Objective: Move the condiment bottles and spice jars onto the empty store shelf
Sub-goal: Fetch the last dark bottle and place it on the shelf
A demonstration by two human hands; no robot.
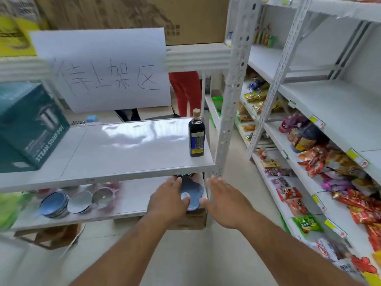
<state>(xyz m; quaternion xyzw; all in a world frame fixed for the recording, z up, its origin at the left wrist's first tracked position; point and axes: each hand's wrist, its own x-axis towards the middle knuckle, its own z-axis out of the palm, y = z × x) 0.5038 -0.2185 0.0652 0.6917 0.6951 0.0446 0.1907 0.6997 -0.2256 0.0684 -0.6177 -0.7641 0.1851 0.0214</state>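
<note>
1. On the white rack shelf (123, 153) ahead, a dark condiment bottle (196, 135) with a tan cap stands upright near the right front corner, well apart from the teal boxed soup pot (28, 129) at the left
2. Above it hangs a handwritten paper sign (103, 69)
3. Below the shelf edge, the left hand (168, 200) and right hand (225, 203) reach forward with fingers straight and spread, holding nothing
4. Blue and grey dishes (68, 201) lie on the lower shelf; snack packets (317, 162) fill the store shelves at right
</note>
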